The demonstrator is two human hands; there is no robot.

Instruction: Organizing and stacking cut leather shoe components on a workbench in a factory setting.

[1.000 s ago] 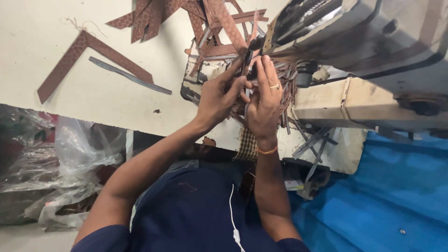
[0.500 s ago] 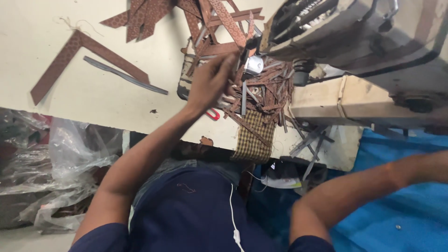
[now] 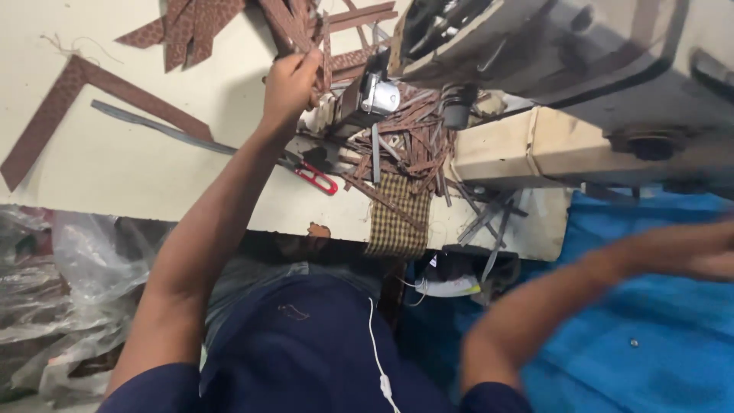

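Left hand (image 3: 290, 76) was up on the pale worktop (image 3: 138, 160), fingers curled shut around a thin brown strip (image 3: 324, 47) that stood up out of the fist. Right next to that hand, on its far side, sat a messy heap of brown strips (image 3: 397, 145), with a small shiny metal part (image 3: 380, 97) of the sewing machine (image 3: 550, 61) poking into it. Just below the wrist lay red-handled snips (image 3: 317, 177), and a checked cloth (image 3: 397, 218) hung over the worktop edge near the heap. Further off from the hand, an L-shaped brown piece (image 3: 73, 99) and a grey strip (image 3: 153, 126) lay flat.

Right hand (image 3: 688, 248) was well away from all that, out over a blue sheet (image 3: 650, 344), totally blurred, so couldn't tell how open it was or if it held anything. Crumpled clear plastic bags (image 3: 69, 283) sat below the worktop; couldn't make out what was in them.
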